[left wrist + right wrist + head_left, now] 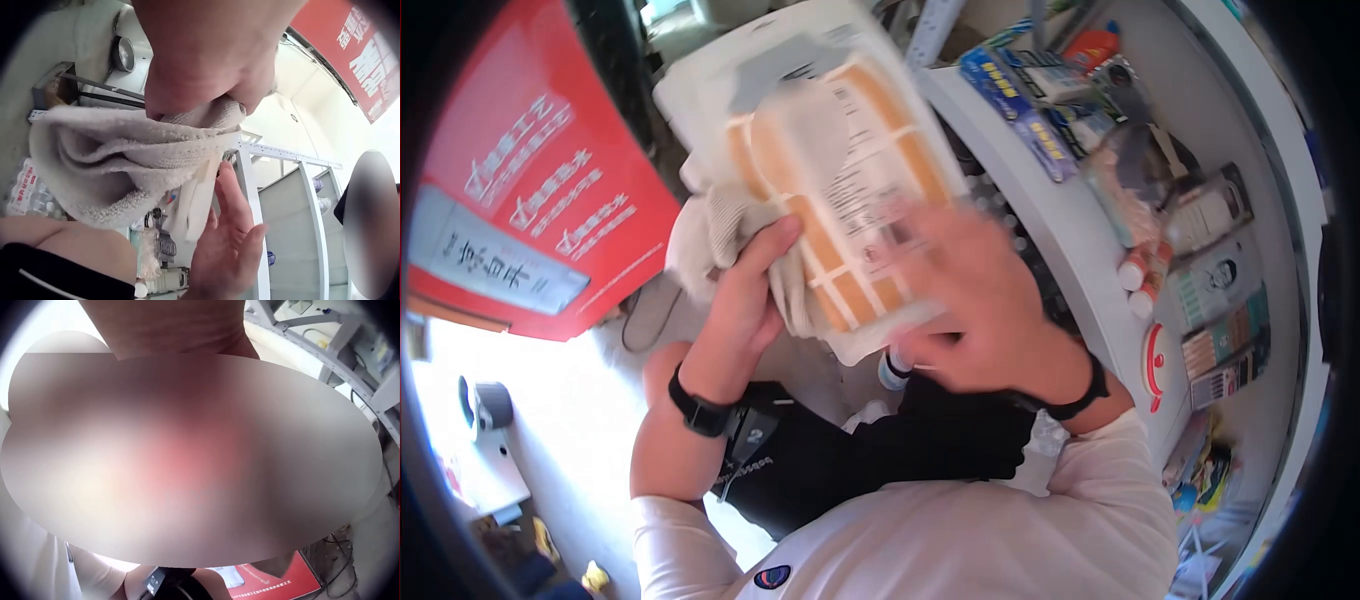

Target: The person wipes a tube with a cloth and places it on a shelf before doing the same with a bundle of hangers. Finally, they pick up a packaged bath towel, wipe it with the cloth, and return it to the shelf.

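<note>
A flat white package [865, 170] with orange panels and black print is held up in front of the person, tilted in the head view. At its lower left edge, the left hand [750, 285] grips a folded beige terry cloth [745, 215], its thumb lying over the fabric. The left wrist view shows the cloth [119, 165] bunched in folds under the left hand [200, 75]. The right hand [980, 300], blurred, is over the right part of the package. From the left wrist, the right hand [228, 250] shows spread fingers beside the package's edge. A blurred patch covers most of the right wrist view.
On the right, a white shelf [1090, 330] bears blue boxes [1020, 115], orange-capped bottles [1145, 275] and several packs. A large red box [530, 170] with white lettering stands at the left. A roll of grey tape [488, 403] sits at the lower left.
</note>
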Motion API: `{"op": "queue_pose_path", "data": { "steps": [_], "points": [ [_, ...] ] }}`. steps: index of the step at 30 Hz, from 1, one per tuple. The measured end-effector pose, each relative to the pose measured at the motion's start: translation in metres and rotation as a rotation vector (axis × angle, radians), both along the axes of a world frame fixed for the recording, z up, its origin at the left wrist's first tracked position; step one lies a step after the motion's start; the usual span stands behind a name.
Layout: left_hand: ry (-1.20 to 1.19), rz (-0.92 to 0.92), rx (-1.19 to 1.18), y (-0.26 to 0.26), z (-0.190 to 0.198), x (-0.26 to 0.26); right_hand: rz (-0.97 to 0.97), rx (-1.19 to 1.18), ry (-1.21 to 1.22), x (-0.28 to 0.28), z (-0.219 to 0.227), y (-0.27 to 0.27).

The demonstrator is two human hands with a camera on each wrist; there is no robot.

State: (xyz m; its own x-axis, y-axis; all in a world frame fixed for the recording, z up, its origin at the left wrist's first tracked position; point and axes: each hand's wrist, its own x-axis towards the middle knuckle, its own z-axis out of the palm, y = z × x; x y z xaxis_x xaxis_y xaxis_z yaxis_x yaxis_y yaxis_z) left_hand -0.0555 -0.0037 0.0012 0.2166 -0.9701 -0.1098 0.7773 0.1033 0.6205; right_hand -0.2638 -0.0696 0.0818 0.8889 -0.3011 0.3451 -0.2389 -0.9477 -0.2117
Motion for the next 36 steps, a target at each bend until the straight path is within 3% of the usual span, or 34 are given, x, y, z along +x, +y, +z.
{"op": "queue_pose_path", "data": {
  "steps": [1, 2, 4, 6, 9, 12, 16, 21, 24, 27, 30, 32, 34, 36],
  "points": [
    [-0.018, -0.012, -0.017, 0.001, 0.002, 0.002, -0.116, -0.056, -0.076, -0.005, 0.002, -0.011],
    [-0.032, -0.033, -0.038, 0.003, 0.005, 0.003, -0.264, 0.035, -0.218, -0.005, 0.002, -0.019],
    [-0.072, -0.04, -0.073, 0.004, 0.008, 0.0, -0.263, 0.581, -0.331, -0.007, -0.001, -0.026],
    [-0.131, -0.005, -0.098, 0.003, 0.008, -0.002, -0.202, 1.291, -0.316, -0.012, -0.008, -0.026],
    [-0.115, 0.17, 0.072, -0.002, 0.011, 0.005, -0.2, 1.089, -0.395, -0.007, -0.029, -0.016],
    [-0.043, 0.339, 0.02, -0.011, 0.01, 0.028, -0.266, 0.989, -0.174, -0.015, -0.026, -0.013],
    [-0.128, 0.441, 0.039, -0.014, 0.003, 0.05, -0.26, 0.9, -0.12, -0.011, -0.027, -0.004],
    [-0.173, 0.269, 0.077, -0.004, 0.012, 0.027, -0.245, 1.097, -0.406, 0.001, -0.026, -0.002],
    [-0.827, 0.083, 0.131, 0.006, -0.002, 0.006, -0.304, 0.991, -0.57, 0.005, -0.022, -0.019],
    [-1.178, -0.068, -0.074, 0.009, -0.013, -0.014, -0.317, 0.891, -0.754, 0.004, -0.015, -0.039],
    [-0.876, -0.129, 0.05, 0.018, 0.001, -0.026, -0.323, 0.901, -0.808, 0.0, -0.01, -0.045],
    [-0.644, -0.019, 0.139, 0.016, -0.006, -0.025, -0.299, 0.955, -0.766, -0.003, -0.013, -0.042],
    [-0.321, 0.047, 0.219, 0.009, -0.009, -0.014, -0.287, 0.971, -0.579, -0.005, -0.023, -0.031],
    [-0.158, 0.174, 0.095, 0.002, 0.003, -0.003, -0.298, 0.913, -0.387, -0.009, -0.029, -0.018]
  ]
}}
